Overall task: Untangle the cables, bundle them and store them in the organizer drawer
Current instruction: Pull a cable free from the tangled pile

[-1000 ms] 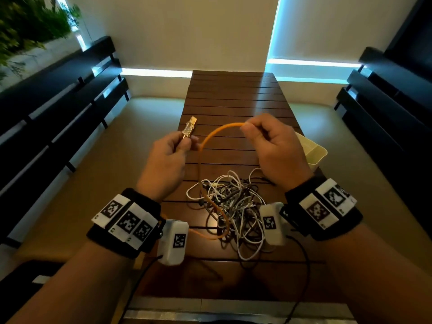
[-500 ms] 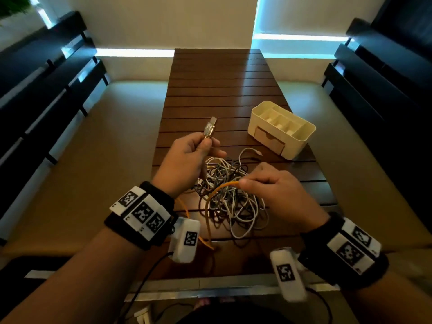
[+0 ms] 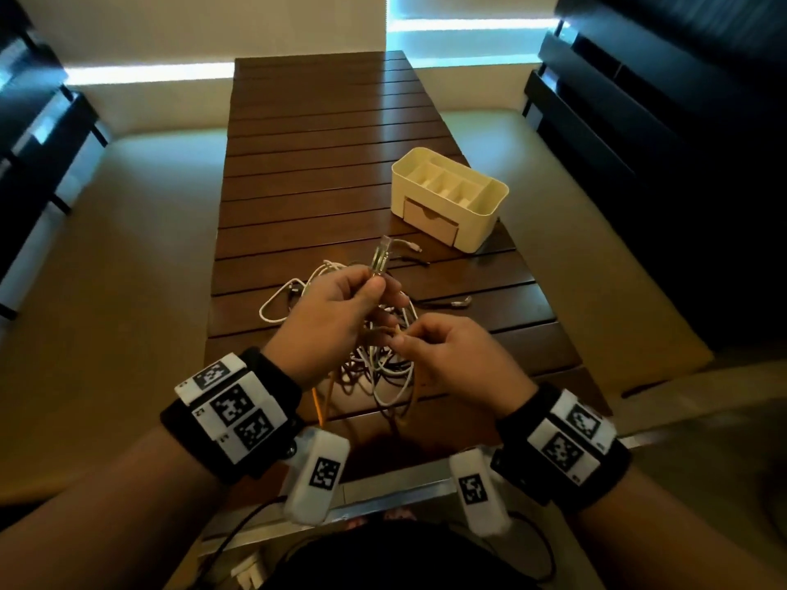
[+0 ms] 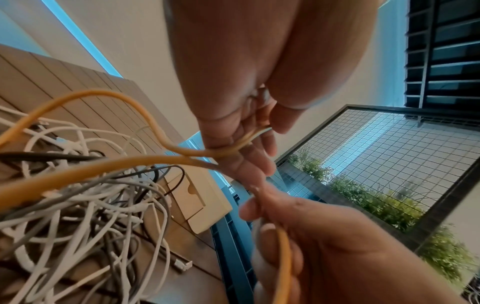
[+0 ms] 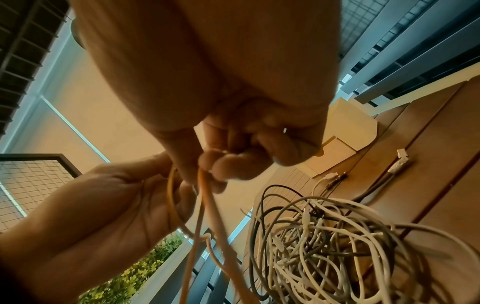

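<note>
A tangle of white, grey and black cables [image 3: 383, 364] lies on the slatted wooden table [image 3: 323, 172], under both hands. My left hand [image 3: 336, 313] pinches the orange cable [image 3: 319, 402] just below its clear plug [image 3: 380, 254], which points up. My right hand [image 3: 447, 355] pinches the same orange cable [image 5: 207, 195] lower down, close against the left hand's fingers. In the left wrist view the orange cable [image 4: 109, 164] loops over the tangle [image 4: 78, 216]. The cream organizer [image 3: 451, 193] stands beyond, at the right, its drawer [image 3: 430, 225] closed.
Loose cable ends [image 3: 458, 303] lie on the table between the tangle and the organizer. Dark slatted benches [image 3: 639, 121] flank the table on both sides. The near table edge has a metal rim [image 3: 383, 496].
The hands have dropped from a raised, spread position to just above the tangle and come together. The right hand has slid along the orange cable toward the left hand. The view has tilted down.
</note>
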A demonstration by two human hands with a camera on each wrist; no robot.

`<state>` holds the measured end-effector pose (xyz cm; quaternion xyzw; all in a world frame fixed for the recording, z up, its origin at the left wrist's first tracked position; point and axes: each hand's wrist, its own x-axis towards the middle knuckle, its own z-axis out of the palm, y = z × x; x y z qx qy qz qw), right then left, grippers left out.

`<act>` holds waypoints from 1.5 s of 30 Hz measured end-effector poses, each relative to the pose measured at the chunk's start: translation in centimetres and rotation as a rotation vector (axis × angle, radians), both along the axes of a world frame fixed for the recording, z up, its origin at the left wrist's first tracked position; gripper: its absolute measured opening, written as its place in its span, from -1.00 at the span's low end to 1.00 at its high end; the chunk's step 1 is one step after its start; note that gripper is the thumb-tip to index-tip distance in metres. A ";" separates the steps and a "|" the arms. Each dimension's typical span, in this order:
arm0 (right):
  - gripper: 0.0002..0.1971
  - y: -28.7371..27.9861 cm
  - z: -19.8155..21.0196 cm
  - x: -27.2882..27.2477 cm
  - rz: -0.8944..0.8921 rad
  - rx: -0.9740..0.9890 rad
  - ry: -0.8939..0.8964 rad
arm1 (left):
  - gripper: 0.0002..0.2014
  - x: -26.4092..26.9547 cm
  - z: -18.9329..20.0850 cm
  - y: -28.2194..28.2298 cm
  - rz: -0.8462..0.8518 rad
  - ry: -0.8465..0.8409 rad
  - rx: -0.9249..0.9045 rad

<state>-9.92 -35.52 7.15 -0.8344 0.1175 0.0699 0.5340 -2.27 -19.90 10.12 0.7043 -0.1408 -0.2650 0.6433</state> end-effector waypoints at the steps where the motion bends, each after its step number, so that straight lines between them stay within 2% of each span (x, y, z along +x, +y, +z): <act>1: -0.79 0.1 -0.1 0.0 -0.002 0.032 0.015 | -0.75 0.2 0.2 0.0 0.013 0.001 -0.005; 3: -0.78 0.1 -0.3 -0.5 0.088 0.071 0.101 | -0.75 0.6 0.8 0.2 0.025 0.010 -0.037; 6: -0.77 -0.1 0.0 -1.7 0.461 0.020 0.438 | -0.75 0.8 1.7 0.5 0.039 0.051 -0.106; 8: -0.72 -0.2 0.2 -2.1 0.650 -0.159 0.605 | -0.75 0.9 2.3 0.7 0.040 0.095 -0.156; 9: -0.68 -0.3 0.3 -1.9 0.683 -0.275 0.625 | -0.75 0.9 2.5 0.8 0.040 0.114 -0.180; 11: -0.62 -0.7 0.5 -1.0 0.636 -0.491 0.548 | -0.75 1.0 2.9 1.2 0.044 0.140 -0.223; 12: -0.60 -0.9 0.7 -0.5 0.567 -0.529 0.471 | -0.75 1.0 3.0 1.4 0.046 0.146 -0.240; 13: -0.58 -1.0 1.0 -0.1 0.480 -0.490 0.389 | -0.75 1.0 3.2 1.5 0.046 0.151 -0.256; 15: -0.53 -0.6 1.4 0.7 0.352 -0.274 0.233 | -0.74 1.2 3.4 1.9 0.049 0.156 -0.277; 18: -0.55 1.6 2.0 1.6 0.303 0.025 0.062 | -0.74 1.4 3.5 2.6 0.060 0.162 -0.292; 21: -0.66 3.9 2.0 2.6 0.312 0.097 -0.009 | -0.74 1.5 3.6 3.1 0.081 0.188 -0.325; 23: -0.77 5.0 2.1 3.2 0.351 0.057 -0.003 | -0.74 1.6 3.8 3.4 0.095 0.186 -0.339; 26: -0.79 5.7 1.8 3.5 0.453 -0.021 0.017 | -0.74 2.0 3.9 4.3 0.124 0.149 -0.337; 28: -0.86 5.8 1.2 3.5 0.576 0.111 0.076 | -0.75 2.4 3.7 5.4 0.162 0.128 -0.315; 30: -0.98 5.5 1.1 3.0 0.627 0.353 0.225 | -0.76 2.6 3.2 6.2 0.190 0.102 -0.268; 32: -0.93 5.5 1.4 2.8 0.624 0.467 0.320 | -0.76 2.9 2.9 7.4 0.216 0.071 -0.217; 36: -0.90 5.9 1.4 3.1 0.613 0.329 0.285 | -0.76 3.2 2.9 8.8 0.252 0.067 -0.182; 40: -0.74 6.0 0.1 3.4 0.755 -0.120 0.197 | -0.76 3.3 3.0 8.7 0.265 0.069 -0.197; 41: -0.73 6.2 -0.1 3.4 0.755 -0.170 0.211 | -0.76 3.4 3.0 8.6 0.266 0.068 -0.199; 42: -0.76 6.3 -0.3 3.3 0.737 -0.156 0.236 | -0.76 3.4 2.9 8.5 0.270 0.067 -0.198; 45: -0.83 6.7 -0.3 2.8 0.645 0.233 0.403 | -0.76 3.5 2.7 8.4 0.294 0.073 -0.201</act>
